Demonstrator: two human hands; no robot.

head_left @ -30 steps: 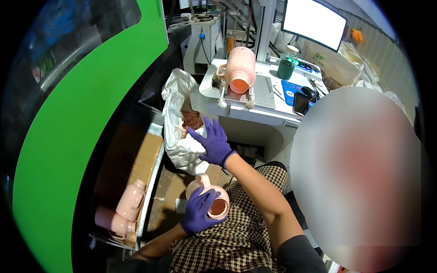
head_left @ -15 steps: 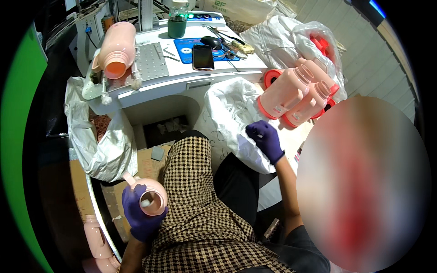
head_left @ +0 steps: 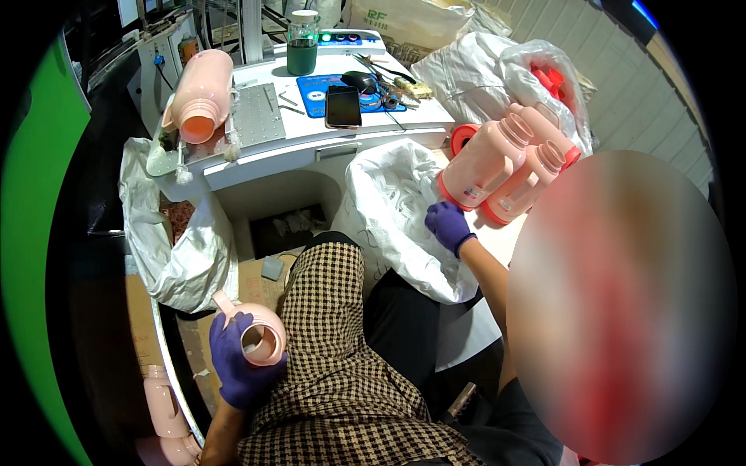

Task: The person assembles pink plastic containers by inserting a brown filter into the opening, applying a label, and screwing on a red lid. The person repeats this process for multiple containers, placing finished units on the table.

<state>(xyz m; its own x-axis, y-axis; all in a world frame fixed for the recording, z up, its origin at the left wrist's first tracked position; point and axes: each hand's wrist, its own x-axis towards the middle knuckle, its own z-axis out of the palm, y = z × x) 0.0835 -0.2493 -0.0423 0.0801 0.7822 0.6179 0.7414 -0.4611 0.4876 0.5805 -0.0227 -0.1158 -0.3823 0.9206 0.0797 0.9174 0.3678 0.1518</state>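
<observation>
In a purple glove, my left hand (head_left: 235,369) is wrapped round a pink jug body (head_left: 272,317) beside my lap. The jug's round mouth faces up toward me, its handle points away, and something pale shows inside. My right hand (head_left: 449,228), also gloved in purple, is curled over the right side of a white sack (head_left: 359,194). Clear-white plastic pieces (head_left: 406,194) lie in that sack. The fingertips are partly hidden, so anything in them cannot be made out. Right behind this hand stands a pink jug (head_left: 480,167) with a red base, a second pink jug (head_left: 530,190) next to it.
Ahead, a white machine table (head_left: 303,140) bears a pink jug (head_left: 203,93) on its side, a phone (head_left: 343,107), pliers and a jar of green liquid (head_left: 302,53). Another white sack (head_left: 183,272) hangs at the left. A bag with red parts (head_left: 536,62) stands far right. A blurred patch covers the right.
My right hand has shifted slightly away from me, closer to the base of the standing jug. My left hand keeps its hold on the jug body. The whole view has tilted a little.
</observation>
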